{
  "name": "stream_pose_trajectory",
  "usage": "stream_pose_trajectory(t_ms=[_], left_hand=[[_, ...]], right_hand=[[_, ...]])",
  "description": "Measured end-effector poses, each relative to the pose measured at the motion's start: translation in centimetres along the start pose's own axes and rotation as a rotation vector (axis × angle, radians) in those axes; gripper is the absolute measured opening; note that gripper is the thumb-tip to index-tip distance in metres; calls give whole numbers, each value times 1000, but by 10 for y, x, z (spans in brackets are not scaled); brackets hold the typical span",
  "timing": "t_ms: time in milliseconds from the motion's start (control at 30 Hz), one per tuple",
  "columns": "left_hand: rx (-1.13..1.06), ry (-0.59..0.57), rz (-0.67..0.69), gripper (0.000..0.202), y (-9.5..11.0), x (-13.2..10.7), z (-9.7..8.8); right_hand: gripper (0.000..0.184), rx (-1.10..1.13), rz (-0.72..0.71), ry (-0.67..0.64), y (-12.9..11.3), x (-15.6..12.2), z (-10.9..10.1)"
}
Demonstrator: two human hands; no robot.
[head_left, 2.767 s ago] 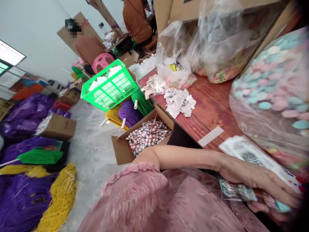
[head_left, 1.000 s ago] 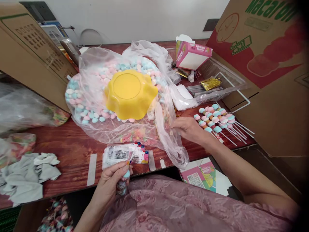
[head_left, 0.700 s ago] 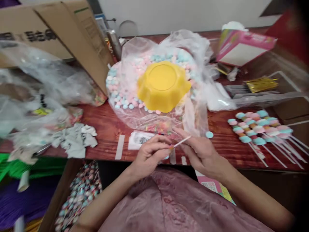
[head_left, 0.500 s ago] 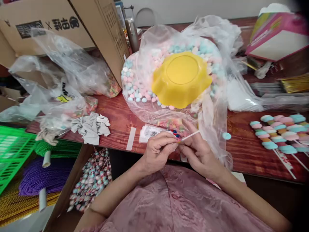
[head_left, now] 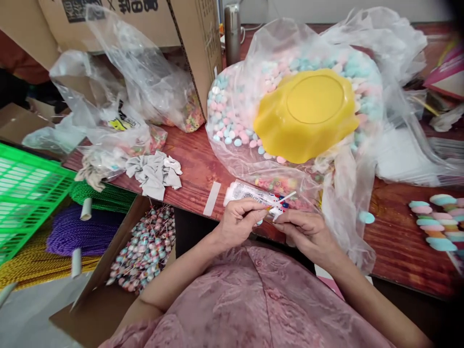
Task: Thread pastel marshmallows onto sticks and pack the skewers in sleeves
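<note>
My left hand (head_left: pixel 241 222) is closed in a pinch around the lower end of a thin white stick (head_left: pixel 288 197), which slants up to the right. A bit of pale blue shows under its fingertips. Close beside it, the fingers of my right hand (head_left: pixel 308 234) are pinched at a small white piece (head_left: pixel 277 212), whose kind I cannot make out. Just behind both hands, a stack of printed clear plastic wrappers (head_left: pixel 248 192) lies on the table. An upturned yellow scalloped bowl (head_left: pixel 313 104) rests on a plastic bag of pink, blue and white candies (head_left: pixel 232 130).
Assembled candy sticks (head_left: pixel 437 222) lie at the right, near a loose blue disc (head_left: pixel 367 217). Crumpled grey cloth (head_left: pixel 154 174) and a white strip (head_left: pixel 212 198) are left of the wrappers. Below left stand a carton of beaded sticks (head_left: pixel 145 251) and a green basket (head_left: pixel 32 193).
My right hand has drawn its raised fingers down into a pinch, and a white piece now shows between the hands. The view has shifted left, so things appear further right.
</note>
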State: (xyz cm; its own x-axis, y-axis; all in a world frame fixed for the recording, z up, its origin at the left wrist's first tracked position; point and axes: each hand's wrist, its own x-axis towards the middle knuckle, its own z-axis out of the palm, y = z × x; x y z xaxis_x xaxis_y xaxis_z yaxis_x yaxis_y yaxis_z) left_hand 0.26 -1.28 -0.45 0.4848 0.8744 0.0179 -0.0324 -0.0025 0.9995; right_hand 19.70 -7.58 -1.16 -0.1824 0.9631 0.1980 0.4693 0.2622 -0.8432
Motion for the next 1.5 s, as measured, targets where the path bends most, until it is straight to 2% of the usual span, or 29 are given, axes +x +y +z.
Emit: stream_pose_trajectory(t_ms=[67, 133, 233, 300, 467, 600, 733, 900, 1133, 1233, 1300, 1400, 1500], left_hand=[[-29, 13, -21, 17, -3, 2, -2], [-39, 39, -31, 17, -5, 3, -3], [-28, 80, -40, 18, -8, 5, -2], [-25, 81, -26, 17, -10, 5, 1], [-6, 83, 100, 19, -8, 5, 12], [68, 81, 130, 24, -5, 2, 15], [146, 98, 221, 23, -5, -2, 16], [204, 55, 289, 23, -7, -3, 16], [211, 98, 357, 19, -7, -1, 15], [237, 109, 385, 18, -6, 0, 14], [258, 105, 398, 19, -6, 1, 14], [304, 91, 451, 21, -4, 4, 15], [388, 34, 469, 27, 2, 7, 13]], right_hand=[[17, 14, 5, -30, 2, -2, -4], [16, 37, -12, 20, 2, -3, -9], [15, 59, -47, 239, -4, -2, -14], [20, 54, -64, 340, -13, 1, -11], [31, -58, -164, 302, -28, 14, 14], [29, -216, -166, 401, -20, 14, 27], [16, -319, -189, 461, -16, 14, 27], [15, -356, -241, 469, -21, 16, 26], [13, -416, -299, 495, -16, 12, 29], [9, -306, -202, 467, -15, 8, 28], [3, -103, -22, 416, -14, 5, 27], [17, 298, 286, 308, -11, 3, 25], [27, 518, 407, 194, -3, 7, 18]])
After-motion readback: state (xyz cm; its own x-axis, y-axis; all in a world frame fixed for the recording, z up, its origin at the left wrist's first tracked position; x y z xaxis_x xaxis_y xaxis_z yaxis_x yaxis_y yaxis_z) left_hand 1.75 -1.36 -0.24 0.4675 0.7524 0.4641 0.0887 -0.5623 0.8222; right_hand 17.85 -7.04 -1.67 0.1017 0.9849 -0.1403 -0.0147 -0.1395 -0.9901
